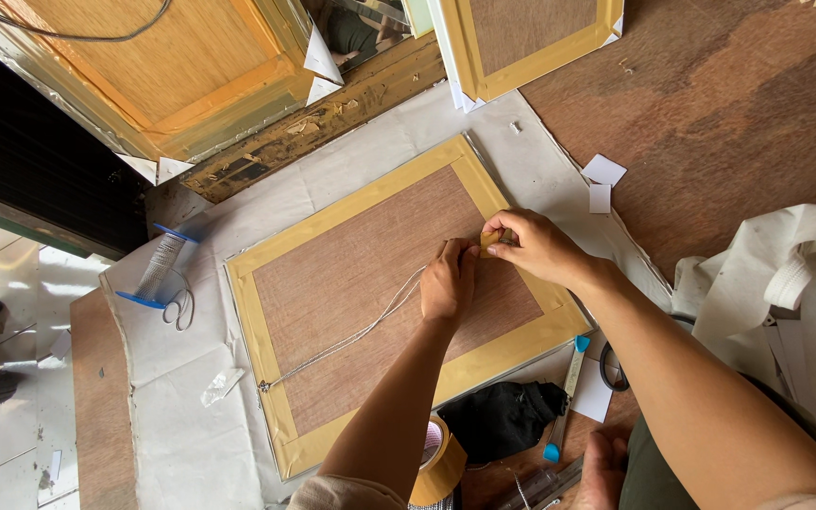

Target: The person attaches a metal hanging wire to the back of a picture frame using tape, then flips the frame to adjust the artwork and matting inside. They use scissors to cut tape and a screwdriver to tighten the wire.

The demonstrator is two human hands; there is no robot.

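My left hand [448,281] pins the wire [351,337] to the frame back [370,283]; my right hand [531,246] pinches tape [490,239], best pressed flat.

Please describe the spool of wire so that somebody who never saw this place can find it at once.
Start at the big taped frame back on the white sheet. Look just past its left edge: the spool lies there on its side. Only it has blue end discs and grey wire wound between them.

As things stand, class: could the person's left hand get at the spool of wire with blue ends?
Probably yes. The left hand rests on the frame back, and only open board and paper lie between it and the spool; nothing blocks the way.
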